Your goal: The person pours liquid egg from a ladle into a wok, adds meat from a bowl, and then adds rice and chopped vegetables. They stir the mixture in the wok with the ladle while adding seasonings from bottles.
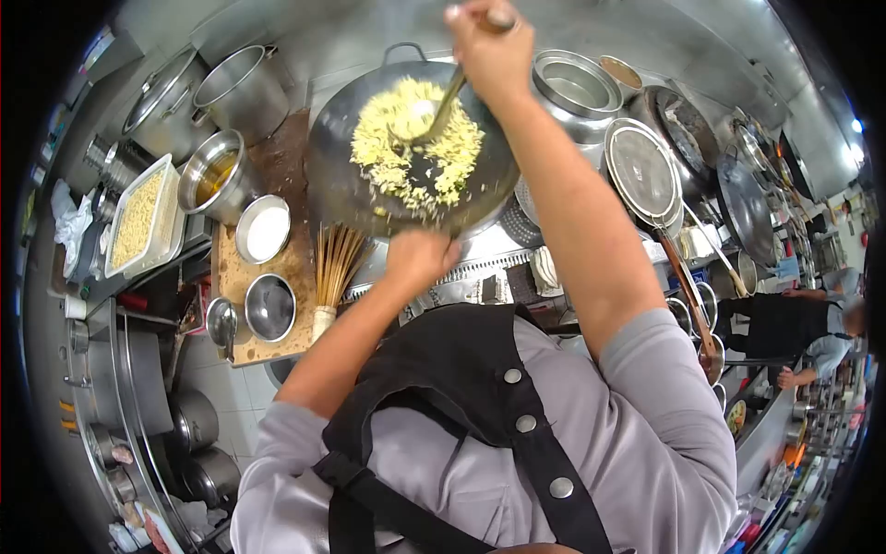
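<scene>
A dark wok sits on the stove, with a loop handle on its far rim. Yellowish rice with bits of green lies in a ring inside it, and some grains look blurred by motion. My right hand is closed around the handle of a ladle, held above the far right of the wok. The ladle's bowl dips into the rice. At the wok's near rim, my left hand is closed on its edge; whether a second handle is under the fingers is hidden.
Left of the wok stand a bamboo brush, a bowl of white stuff, a pot of yellow liquid and a tub of grains. On the right are a strainer and another wok. A person stands farther right.
</scene>
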Motion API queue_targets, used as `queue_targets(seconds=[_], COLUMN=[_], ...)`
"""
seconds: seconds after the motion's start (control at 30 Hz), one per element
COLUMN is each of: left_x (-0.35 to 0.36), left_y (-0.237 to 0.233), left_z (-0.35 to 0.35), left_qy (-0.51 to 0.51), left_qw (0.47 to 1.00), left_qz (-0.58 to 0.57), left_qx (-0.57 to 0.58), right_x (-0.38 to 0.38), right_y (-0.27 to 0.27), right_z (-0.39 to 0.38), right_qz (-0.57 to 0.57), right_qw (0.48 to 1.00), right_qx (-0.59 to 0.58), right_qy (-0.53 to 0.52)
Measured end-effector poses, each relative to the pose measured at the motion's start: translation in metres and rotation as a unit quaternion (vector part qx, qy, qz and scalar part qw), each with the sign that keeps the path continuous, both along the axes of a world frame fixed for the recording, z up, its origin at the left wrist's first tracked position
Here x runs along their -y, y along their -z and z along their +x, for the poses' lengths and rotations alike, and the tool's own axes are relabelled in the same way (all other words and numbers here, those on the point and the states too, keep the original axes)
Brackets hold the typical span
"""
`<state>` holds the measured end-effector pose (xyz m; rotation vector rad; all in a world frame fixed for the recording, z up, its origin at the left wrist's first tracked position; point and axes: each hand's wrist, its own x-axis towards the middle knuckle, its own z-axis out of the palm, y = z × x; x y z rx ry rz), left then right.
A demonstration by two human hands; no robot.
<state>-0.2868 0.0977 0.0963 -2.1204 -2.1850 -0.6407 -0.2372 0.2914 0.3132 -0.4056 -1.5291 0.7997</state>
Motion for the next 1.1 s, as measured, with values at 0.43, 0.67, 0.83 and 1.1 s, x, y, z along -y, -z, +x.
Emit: queue_targets(seconds=[0.43,0.67,0.83,1.1], left_x=[0.015,-0.007,0.006,-0.023], left_y=[0.003,-0.049,0.003,-0.031], left_z=[0.004,-0.023,-0.002,-0.032], left_qy=[0.015,0.057,0.005,0.033], left_qw=[0.995,0.996,0.999,0.996], left_qz=[0.101,0.075,0.029,0.082], left_qx=[0.007,-0.008,0.013,-0.023], right_x=[-0.018,0.057,-0.019,0.013], right_y=[-0.009,-0.071,0.004,-0.04], right_z=[-0.004,0.024,-0.015,0.008], right_qz=[-0.068,-0.071,0.002,0.114], right_qw=[0.996,0.996,0.999,0.991], right_qx=[-0.013,-0.036,-0.031,0.0], right_qy=[-0.051,-0.036,-0.023,0.07])
